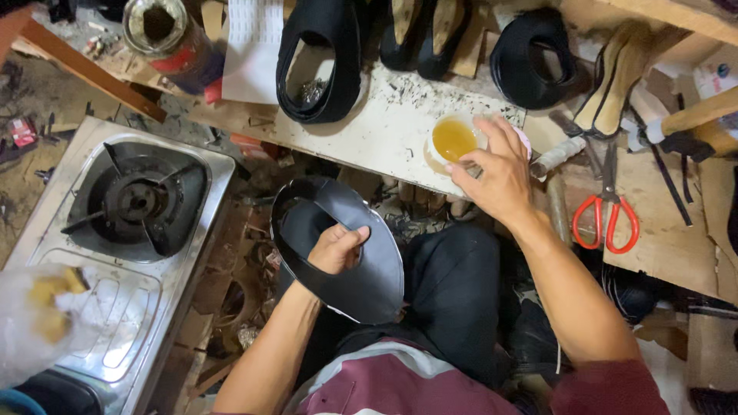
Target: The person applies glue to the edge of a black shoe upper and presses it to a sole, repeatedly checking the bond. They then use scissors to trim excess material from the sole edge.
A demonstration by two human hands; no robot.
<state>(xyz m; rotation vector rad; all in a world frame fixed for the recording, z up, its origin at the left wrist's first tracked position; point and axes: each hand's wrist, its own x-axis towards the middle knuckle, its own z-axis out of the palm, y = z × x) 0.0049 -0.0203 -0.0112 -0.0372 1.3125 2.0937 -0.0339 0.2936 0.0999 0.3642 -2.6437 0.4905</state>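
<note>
Nearest the camera, the left hand (336,247) is clamped on a black, flat-soled sandal with a wide curved strap (346,257), fingers tucked under the strap and thumb pressed on top, holding it tilted over the lap with the inner sole facing up. The sandal looks matt and unfinished, its strap arching over a smooth dark sole.

A little farther out, the right hand (498,178) reaches to the edge of the scuffed white workbench (384,127), its fingers curled together as if pinching something small over a small white cup of amber liquid (456,140); whether they hold a brush or dauber I cannot tell.

By my judgement the step in hand is loading adhesive from the cup, and the next move calls for carrying it back to the held sandal without dripping and spreading it evenly where strap meets sole.

To the left sits a steel single-burner gas stove (134,204). Beyond the cup lie red-handled scissors (607,219), and farther back another black sandal upper (319,61) rests on the bench.
</note>
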